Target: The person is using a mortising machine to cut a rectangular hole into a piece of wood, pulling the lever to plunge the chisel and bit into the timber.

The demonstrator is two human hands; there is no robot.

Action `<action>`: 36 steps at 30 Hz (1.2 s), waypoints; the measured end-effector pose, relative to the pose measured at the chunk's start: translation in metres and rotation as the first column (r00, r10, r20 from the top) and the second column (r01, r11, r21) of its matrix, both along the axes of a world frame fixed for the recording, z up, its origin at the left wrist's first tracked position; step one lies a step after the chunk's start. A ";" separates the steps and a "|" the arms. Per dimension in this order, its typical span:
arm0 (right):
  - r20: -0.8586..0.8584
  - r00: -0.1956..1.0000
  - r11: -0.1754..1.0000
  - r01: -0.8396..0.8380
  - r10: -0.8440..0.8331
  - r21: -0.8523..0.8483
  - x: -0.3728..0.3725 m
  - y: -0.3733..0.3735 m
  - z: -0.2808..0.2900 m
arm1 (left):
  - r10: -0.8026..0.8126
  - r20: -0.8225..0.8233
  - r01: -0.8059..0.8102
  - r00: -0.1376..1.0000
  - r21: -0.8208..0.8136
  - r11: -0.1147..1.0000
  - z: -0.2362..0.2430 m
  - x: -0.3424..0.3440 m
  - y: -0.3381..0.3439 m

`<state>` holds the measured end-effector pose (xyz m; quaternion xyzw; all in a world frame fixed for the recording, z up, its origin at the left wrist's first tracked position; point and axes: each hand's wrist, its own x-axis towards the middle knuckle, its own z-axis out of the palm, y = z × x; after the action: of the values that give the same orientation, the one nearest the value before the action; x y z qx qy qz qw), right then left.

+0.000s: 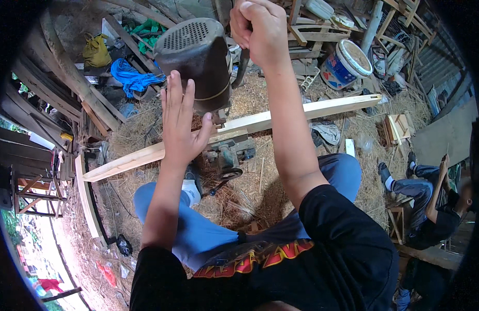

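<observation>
Left hand (183,132), 10 o'clock: released, fingers extended, overlapping the dark cylinder (195,65) with perforated top at 11 o'clock; contact cannot be told. Right hand (261,32), 12 o'clock: clenched; cannot tell whether it grips the dark lever (242,70) just below. Pale wooden beam (327,108) runs from 9 to 2 o'clock, passing under the cylinder.

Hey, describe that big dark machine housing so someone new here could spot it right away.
Find the long pale beam crossing the middle of the view. Above that beam in the picture, the dark cylindrical housing shows between the left hand and right hand. Its round cap full of small holes sets it apart from the blue cloth to its left and the bucket to its right.
</observation>
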<state>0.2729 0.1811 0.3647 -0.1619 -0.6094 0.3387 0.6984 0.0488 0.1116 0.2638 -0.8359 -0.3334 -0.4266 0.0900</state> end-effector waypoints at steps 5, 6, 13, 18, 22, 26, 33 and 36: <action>-0.037 0.998 0.999 -0.050 0.051 0.008 -0.001 -0.003 -0.004 | 0.010 -0.004 -0.010 1.000 0.000 1.000 0.002 -0.001 0.003; -0.048 0.997 0.998 -0.057 0.057 0.007 -0.001 -0.003 -0.005 | 0.010 -0.004 -0.010 1.000 -0.001 1.000 0.002 -0.001 0.004; -0.045 0.993 0.994 -0.105 0.106 0.039 0.002 0.000 -0.019 | 0.022 -0.010 -0.022 1.000 -0.023 0.999 -0.001 0.000 0.008; -0.030 0.997 0.996 -0.075 0.076 0.036 0.002 -0.004 -0.021 | 0.030 -0.005 -0.030 1.000 -0.010 0.999 -0.004 0.001 0.010; -0.048 0.995 0.995 -0.089 0.091 0.054 0.002 -0.006 -0.024 | 0.031 0.003 -0.031 1.000 0.006 0.999 -0.005 0.002 0.012; -0.047 0.996 0.997 -0.074 0.075 0.023 -0.001 -0.018 -0.022 | 0.064 -0.001 -0.064 0.998 0.010 0.998 -0.009 0.000 0.013; -0.064 0.991 0.993 -0.112 0.114 0.034 0.002 -0.020 -0.032 | 0.128 -0.022 -0.128 0.991 0.021 0.992 -0.009 0.004 0.010; -0.024 0.998 0.988 -0.056 0.060 0.146 0.000 -0.026 -0.026 | 0.160 -0.032 -0.159 0.987 0.022 0.987 -0.009 0.004 0.010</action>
<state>0.2730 0.1556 0.3385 -0.0879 -0.6269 0.3160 0.7067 0.0528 0.1216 0.2546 -0.8127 -0.3936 -0.4071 0.1373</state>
